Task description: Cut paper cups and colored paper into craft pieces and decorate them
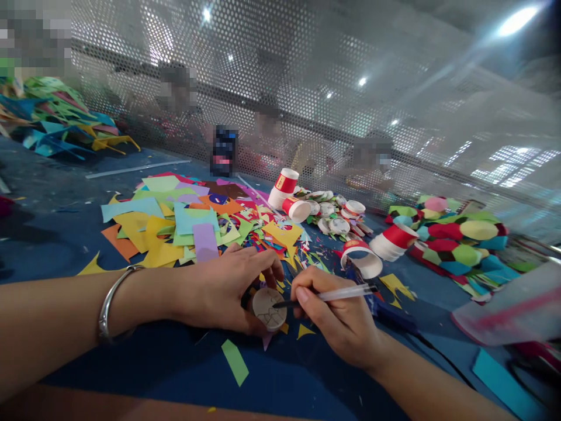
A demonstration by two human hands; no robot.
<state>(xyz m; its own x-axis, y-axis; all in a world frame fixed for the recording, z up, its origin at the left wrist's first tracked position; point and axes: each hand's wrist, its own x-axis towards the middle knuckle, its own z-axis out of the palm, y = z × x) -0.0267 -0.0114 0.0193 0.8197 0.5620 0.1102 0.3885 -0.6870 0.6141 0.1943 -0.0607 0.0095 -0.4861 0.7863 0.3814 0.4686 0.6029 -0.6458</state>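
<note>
My left hand, with a silver bangle at the wrist, curls its thumb and fingers around a small round white disc. Dark drawn lines mark the lower part of the disc's face. In my right hand is a pen with a clear barrel, pinched between thumb and fingers. Its dark tip is at the disc, close to the lines; whether it touches cannot be made out. Coloured paper pieces are heaped just beyond my left hand. A green paper scrap lies on the blue table nearer to me.
Red-and-white paper cups lie and stand beyond my right hand, beside several round white discs. A blue tool with a cord rests at right. Coloured paper bundles sit further right. A phone leans against the perforated panel.
</note>
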